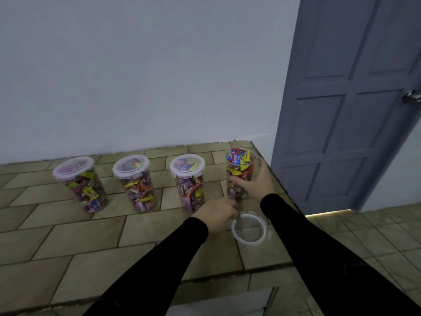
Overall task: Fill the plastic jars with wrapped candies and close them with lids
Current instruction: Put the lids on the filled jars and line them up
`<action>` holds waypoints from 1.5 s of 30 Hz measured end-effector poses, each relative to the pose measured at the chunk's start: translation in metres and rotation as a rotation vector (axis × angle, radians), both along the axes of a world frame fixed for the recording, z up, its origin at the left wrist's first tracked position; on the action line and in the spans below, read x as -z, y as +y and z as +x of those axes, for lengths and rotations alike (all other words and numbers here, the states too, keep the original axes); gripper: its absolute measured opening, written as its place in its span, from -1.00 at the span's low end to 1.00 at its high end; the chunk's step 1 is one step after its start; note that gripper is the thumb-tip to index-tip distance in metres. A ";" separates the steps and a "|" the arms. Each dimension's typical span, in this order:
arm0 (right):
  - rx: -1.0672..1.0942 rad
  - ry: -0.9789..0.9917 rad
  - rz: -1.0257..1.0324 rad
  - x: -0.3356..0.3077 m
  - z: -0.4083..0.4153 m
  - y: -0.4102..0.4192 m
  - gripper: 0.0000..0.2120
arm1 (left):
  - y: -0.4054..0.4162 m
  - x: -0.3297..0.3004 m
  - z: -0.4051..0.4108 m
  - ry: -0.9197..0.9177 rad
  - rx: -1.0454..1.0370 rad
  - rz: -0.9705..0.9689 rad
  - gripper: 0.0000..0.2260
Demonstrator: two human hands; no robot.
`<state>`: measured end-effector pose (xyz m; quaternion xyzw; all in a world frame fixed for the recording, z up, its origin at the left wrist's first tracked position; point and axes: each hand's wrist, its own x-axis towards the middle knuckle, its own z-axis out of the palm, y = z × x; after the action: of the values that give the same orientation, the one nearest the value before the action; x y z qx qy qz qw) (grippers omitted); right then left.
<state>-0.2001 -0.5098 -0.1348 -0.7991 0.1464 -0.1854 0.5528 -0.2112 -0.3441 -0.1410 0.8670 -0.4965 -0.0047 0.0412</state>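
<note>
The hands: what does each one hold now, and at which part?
The right hand holds the open jar at its side wall. The left hand pinches the lid at its rim.

Print shows on the wrapped candies [239,159] heaped in the open plastic jar [239,176], but it is too blurred to read. No other lettering can be read.

Dim, flat, bluish indoor light. Bright strip glowing under the door [346,106]. Soft focus throughout, slight motion blur on the hands, wide-angle bending at the edges.
</note>
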 end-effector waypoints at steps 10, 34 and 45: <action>-0.090 0.007 0.063 0.007 0.012 -0.001 -0.20 | 0.005 0.015 0.001 -0.009 0.006 -0.009 -0.77; -0.206 0.067 0.044 0.018 0.008 0.004 -0.22 | 0.043 -0.034 0.000 -0.039 -0.191 -0.922 -0.75; -0.198 0.039 0.049 0.029 -0.002 0.021 -0.16 | -0.025 -0.079 0.021 0.521 -0.579 -1.008 -0.67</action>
<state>-0.2020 -0.4892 -0.1635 -0.7993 0.0821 -0.1106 0.5849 -0.1905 -0.3688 -0.0616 0.8109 -0.1568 0.0302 0.5630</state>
